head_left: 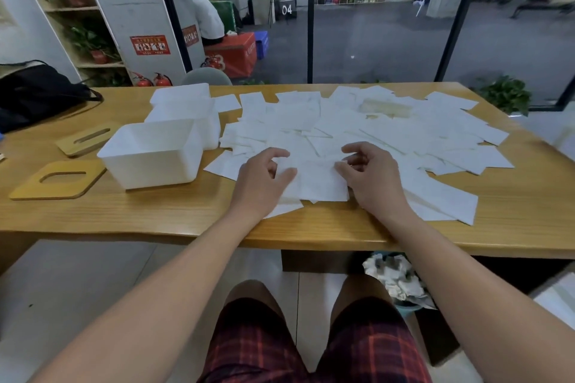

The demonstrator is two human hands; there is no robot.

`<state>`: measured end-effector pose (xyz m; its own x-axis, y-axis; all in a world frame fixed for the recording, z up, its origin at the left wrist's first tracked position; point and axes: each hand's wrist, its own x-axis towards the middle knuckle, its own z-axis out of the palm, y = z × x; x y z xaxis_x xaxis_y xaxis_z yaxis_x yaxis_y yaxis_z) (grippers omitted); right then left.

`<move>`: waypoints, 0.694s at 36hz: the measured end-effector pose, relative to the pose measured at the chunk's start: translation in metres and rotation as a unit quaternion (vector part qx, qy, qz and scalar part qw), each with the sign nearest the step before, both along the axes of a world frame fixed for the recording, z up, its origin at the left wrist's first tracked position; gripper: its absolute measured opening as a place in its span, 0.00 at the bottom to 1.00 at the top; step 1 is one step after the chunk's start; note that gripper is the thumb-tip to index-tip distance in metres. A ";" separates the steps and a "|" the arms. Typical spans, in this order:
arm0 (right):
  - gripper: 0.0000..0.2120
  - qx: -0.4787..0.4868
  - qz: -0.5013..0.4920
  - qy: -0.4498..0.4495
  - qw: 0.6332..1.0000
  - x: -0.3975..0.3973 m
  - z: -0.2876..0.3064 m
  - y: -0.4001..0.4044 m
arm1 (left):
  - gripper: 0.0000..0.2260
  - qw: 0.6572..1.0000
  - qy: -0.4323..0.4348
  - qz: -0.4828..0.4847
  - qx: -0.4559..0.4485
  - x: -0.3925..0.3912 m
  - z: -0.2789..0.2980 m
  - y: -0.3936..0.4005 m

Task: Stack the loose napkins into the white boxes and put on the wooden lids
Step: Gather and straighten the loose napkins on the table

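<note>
Napkins (357, 130), too many for us to count, covered the table (155, 214). Our left hand (264, 177) and right hand (370, 177) each pinched one small stack (317, 180). We counted three white boxes (152, 155) and two wooden lids (59, 179) lying at the left.

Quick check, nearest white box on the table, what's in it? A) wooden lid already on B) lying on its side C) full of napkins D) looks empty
D: the nearest white box stands upright and open, its inside looks bare, and both wooden lids lie flat on the table to its left.
</note>
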<state>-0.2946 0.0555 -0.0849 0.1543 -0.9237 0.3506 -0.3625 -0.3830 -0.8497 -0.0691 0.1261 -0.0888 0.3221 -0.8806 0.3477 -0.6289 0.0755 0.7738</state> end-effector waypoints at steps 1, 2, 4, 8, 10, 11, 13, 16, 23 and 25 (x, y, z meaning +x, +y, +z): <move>0.12 -0.008 -0.004 0.010 1.000 0.002 -0.002 -0.002 | 0.14 1.000 -0.025 0.009 -0.003 -0.001 -0.002 -0.001; 0.12 -0.018 -0.004 0.020 1.000 0.005 -0.003 -0.002 | 0.14 0.999 -0.047 0.017 -0.004 -0.001 -0.004 -0.001; 0.12 -0.049 -0.006 0.040 0.998 0.009 -0.005 -0.004 | 0.16 0.996 -0.083 0.027 -0.002 -0.001 -0.006 -0.004; 0.12 -0.078 -0.014 0.056 0.995 0.011 -0.009 -0.007 | 0.19 0.994 -0.104 0.028 0.020 0.001 -0.009 -0.008; 0.13 -0.087 -0.014 0.064 0.994 0.011 -0.010 -0.008 | 0.20 0.994 -0.105 0.030 0.027 0.002 -0.010 -0.009; 0.13 -0.092 -0.014 0.065 0.993 0.010 -0.010 -0.008 | 0.20 0.994 -0.105 0.030 0.030 0.002 -0.010 -0.009; 0.14 -0.106 -0.019 0.067 0.992 0.010 -0.010 -0.007 | 0.20 0.993 -0.105 0.031 0.034 0.003 -0.011 -0.009; 0.16 -0.139 -0.034 0.092 0.985 0.004 -0.011 -0.006 | 0.18 0.994 -0.101 0.033 0.032 0.004 -0.012 -0.009; 0.10 -0.185 -0.084 0.214 0.955 -0.042 -0.020 -0.016 | 0.17 0.995 -0.089 0.030 0.015 0.006 -0.013 -0.009; 0.09 -0.165 -0.080 0.220 0.958 -0.048 -0.023 -0.017 | 0.17 0.995 -0.096 0.026 0.011 0.005 -0.013 -0.009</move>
<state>-0.3426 0.0389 -0.1080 0.2209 -0.7977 0.5612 -0.7340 -0.5149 -0.4429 -0.0642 0.1170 -0.1016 0.2965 -0.8726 0.3881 -0.7676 0.0241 0.6405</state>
